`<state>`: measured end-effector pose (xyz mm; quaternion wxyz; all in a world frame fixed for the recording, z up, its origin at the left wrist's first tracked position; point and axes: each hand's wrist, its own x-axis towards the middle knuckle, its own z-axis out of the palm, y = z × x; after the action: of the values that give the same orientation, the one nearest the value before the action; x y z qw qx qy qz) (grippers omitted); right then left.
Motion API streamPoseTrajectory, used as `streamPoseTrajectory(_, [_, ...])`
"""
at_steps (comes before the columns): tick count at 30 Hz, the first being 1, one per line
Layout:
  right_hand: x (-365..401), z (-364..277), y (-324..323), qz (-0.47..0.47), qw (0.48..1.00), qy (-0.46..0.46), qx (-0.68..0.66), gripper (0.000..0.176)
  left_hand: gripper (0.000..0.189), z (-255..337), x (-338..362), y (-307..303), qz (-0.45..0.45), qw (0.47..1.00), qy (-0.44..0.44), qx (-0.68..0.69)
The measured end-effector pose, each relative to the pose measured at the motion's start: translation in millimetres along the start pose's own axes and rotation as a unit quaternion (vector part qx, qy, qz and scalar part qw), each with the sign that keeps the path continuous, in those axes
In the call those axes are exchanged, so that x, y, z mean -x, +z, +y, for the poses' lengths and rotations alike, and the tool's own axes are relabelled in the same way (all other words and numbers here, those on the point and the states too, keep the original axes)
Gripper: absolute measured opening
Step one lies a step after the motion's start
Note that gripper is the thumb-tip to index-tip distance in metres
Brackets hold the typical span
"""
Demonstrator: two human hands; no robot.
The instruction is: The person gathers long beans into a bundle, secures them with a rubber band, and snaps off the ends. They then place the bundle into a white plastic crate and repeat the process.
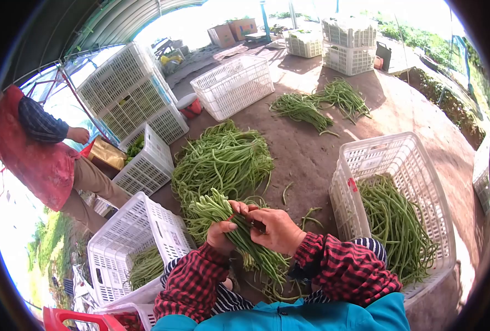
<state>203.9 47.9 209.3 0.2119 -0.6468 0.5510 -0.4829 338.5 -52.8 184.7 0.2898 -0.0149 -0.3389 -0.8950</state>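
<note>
My left hand (222,234) is wrapped round a bundle of long green beans (259,255), whose pale ends point up and left. Beside it, my right hand (275,229) is closed at the bundle, its fingers pinched near a thin red band (231,217); whether they grip the band or the beans is hard to make out. Beyond my hands a large heap of long beans (223,160) lies on the ground. To the right, a white crate (341,193) holds more beans, and a crate (104,276) at the left holds a smaller amount.
A person in a red apron (33,149) stands at the left by stacked crates (129,94). An upright white crate (231,88) stands beyond the heap, near a red bucket (189,106). Bean bundles (305,110) lie on the ground farther off, before more stacked crates (348,47).
</note>
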Motion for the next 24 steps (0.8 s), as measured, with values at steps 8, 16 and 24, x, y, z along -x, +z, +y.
streamPoseTrajectory(8, [-0.7,0.0,-8.1,-0.016,0.999,-0.034,-0.018,0.031,0.036,3.2,-5.2,3.5,-0.005,1.0,0.0,-0.002])
streamPoseTrajectory(16, [1.6,-0.4,-15.2,0.005,0.997,0.035,-0.069,0.025,0.037,4.3,-7.2,6.2,0.035,0.999,-0.004,-0.015])
streamPoseTrajectory(24, [1.0,-12.2,-3.3,0.071,0.992,-0.026,-0.104,0.011,0.041,6.7,-9.6,7.4,0.033,0.996,0.03,-0.077])
